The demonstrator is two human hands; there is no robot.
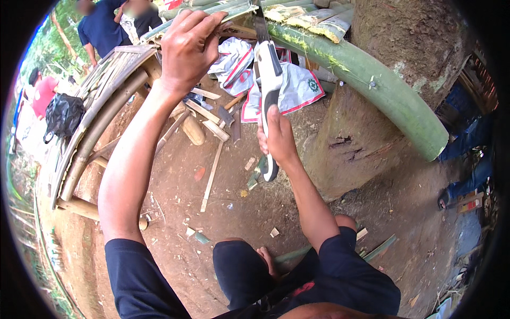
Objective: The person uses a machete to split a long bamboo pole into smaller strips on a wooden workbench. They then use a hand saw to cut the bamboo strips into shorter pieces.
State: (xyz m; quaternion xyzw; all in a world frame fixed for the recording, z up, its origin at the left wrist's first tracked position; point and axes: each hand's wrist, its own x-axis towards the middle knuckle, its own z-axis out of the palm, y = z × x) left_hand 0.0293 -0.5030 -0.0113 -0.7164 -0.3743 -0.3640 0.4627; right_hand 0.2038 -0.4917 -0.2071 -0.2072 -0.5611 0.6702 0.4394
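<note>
My right hand (280,137) is wrapped round the white-and-black handle of a hand saw (270,74). The saw's blade reaches up to the end of a split bamboo slat (234,11) near the top of the view. On that slat, my left hand (190,50) is closed, with the fingers over its edge a little left of the blade. To the right of the blade, a thick green bamboo pole (366,80) curves across the view, with pale shavings on it. Several cut bamboo slats (324,24) lie above the pole.
A white sack with red edging (289,87) lies beneath the saw. Wood scraps and a hammer (227,117) are on the dirt floor. A tree trunk (409,37) stands at the right, a bamboo bench (101,119) at the left. Several people (103,24) are at the upper left.
</note>
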